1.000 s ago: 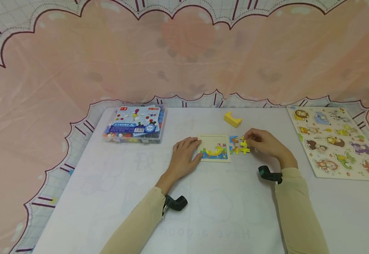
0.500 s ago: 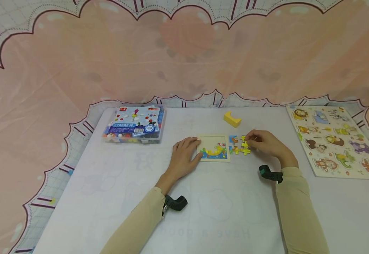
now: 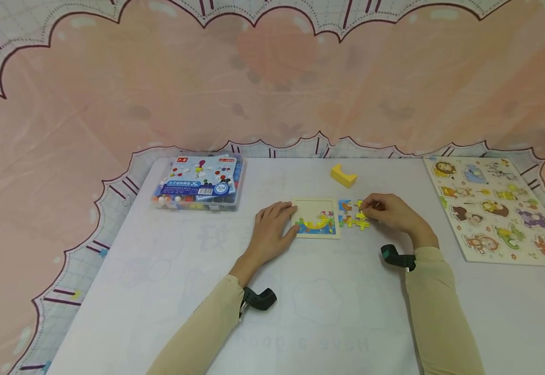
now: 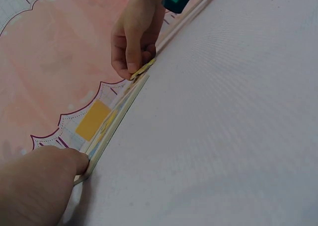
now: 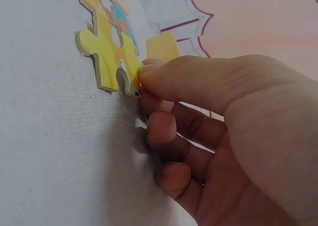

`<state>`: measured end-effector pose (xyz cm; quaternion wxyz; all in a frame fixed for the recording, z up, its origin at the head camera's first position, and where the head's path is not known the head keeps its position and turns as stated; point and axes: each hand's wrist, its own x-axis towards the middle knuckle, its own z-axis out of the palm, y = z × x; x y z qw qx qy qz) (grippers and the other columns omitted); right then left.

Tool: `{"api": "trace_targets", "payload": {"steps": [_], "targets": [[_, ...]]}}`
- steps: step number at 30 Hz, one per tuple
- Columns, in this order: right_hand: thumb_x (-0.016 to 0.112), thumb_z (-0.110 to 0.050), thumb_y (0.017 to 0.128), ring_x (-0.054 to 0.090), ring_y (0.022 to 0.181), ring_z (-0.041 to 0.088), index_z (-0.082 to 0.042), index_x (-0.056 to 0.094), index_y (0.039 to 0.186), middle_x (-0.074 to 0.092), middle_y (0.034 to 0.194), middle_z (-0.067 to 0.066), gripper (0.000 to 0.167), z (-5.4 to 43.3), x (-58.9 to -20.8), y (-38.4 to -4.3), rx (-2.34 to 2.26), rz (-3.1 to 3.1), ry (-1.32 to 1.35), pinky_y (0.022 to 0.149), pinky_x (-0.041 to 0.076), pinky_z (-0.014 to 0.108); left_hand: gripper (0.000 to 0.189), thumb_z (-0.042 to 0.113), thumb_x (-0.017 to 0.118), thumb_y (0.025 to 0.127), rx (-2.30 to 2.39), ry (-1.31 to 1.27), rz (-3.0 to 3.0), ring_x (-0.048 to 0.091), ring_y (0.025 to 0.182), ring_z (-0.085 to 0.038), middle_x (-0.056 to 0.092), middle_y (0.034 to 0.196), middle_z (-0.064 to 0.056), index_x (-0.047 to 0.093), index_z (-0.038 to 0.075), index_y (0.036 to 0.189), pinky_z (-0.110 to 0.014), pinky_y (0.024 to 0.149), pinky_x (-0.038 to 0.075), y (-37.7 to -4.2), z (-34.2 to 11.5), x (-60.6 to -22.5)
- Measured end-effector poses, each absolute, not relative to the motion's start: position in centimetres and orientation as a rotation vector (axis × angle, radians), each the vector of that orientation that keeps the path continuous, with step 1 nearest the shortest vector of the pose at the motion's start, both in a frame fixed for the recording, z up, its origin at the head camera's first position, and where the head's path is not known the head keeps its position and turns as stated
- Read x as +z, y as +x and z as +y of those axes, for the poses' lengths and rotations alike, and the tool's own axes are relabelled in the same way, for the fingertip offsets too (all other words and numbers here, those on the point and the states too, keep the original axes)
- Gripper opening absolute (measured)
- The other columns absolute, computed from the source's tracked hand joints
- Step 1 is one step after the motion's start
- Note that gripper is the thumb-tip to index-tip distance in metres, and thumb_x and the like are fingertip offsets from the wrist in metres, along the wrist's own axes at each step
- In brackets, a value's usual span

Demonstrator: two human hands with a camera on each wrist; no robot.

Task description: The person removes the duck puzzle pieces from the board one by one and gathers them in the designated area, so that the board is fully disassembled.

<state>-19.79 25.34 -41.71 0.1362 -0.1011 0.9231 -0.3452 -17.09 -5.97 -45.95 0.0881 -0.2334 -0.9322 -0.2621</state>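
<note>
My left hand [image 3: 272,233] rests at the left side of a small wooden jigsaw tray [image 3: 307,206], with its thumb on the tray's edge. Colourful pieces fill the lower part of the tray, and its upper part shows bare wood. Right of the tray lie several loose jigsaw pieces [image 3: 345,207], some blue and some yellow. Over the right end of this group, my right hand [image 3: 394,212] pinches a yellow puzzle piece [image 5: 107,57] between thumb and index finger. The other fingers of that hand curl below, and part of the piece is hidden behind the thumb tip.
Behind the loose pieces stands a yellow crescent-shaped block [image 3: 344,177]. A clear plastic box [image 3: 197,182] with coloured balls and a printed sheet sits at the back left. On the right lies a large animal puzzle board [image 3: 502,211]. A white cloth [image 3: 300,302] covers the table.
Very little differs. My right hand shifts slightly at the yellow puzzle pieces; my left hand stays on the tray.
</note>
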Motion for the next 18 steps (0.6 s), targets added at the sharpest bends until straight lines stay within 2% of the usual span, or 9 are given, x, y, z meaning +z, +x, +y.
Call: {"api": "trace_targets", "payload": {"steps": [8, 14, 18], "targets": [[0.058, -0.023, 0.093, 0.049, 0.09, 0.023, -0.008, 0.062, 0.108, 0.058, 0.098, 0.009, 0.021, 25.38, -41.49, -19.79, -0.948, 2.661, -0.286, 0.077, 0.041, 0.031, 0.046, 0.031, 0.059, 0.092, -0.776, -0.69, -2.781, 0.039, 0.132, -0.024, 0.05, 0.138, -0.004, 0.053, 0.013, 0.134, -0.049, 0.108, 0.027, -16.96, -6.07, -46.06], [0.069, -0.024, 0.085, 0.046, 0.085, 0.022, -0.008, 0.06, 0.107, 0.052, 0.09, 0.006, 0.029, 25.37, -41.04, -19.62, -0.963, 2.596, -0.28, 0.072, 0.038, 0.03, 0.046, 0.03, 0.059, 0.092, -0.777, -0.698, -2.772, 0.039, 0.132, -0.024, 0.05, 0.137, -0.004, 0.053, 0.012, 0.134, -0.049, 0.107, 0.027, -17.05, -6.09, -46.07], [0.071, -0.022, 0.083, 0.045, 0.082, 0.02, -0.006, 0.059, 0.107, 0.05, 0.087, 0.005, 0.031, 25.38, -40.88, -19.55, -0.964, 2.578, -0.3, 0.07, 0.037, 0.029, 0.046, 0.03, 0.059, 0.092, -0.777, -0.7, -2.769, 0.04, 0.132, -0.024, 0.05, 0.137, -0.004, 0.054, 0.012, 0.134, -0.049, 0.107, 0.027, -17.1, -6.04, -46.02]]}}
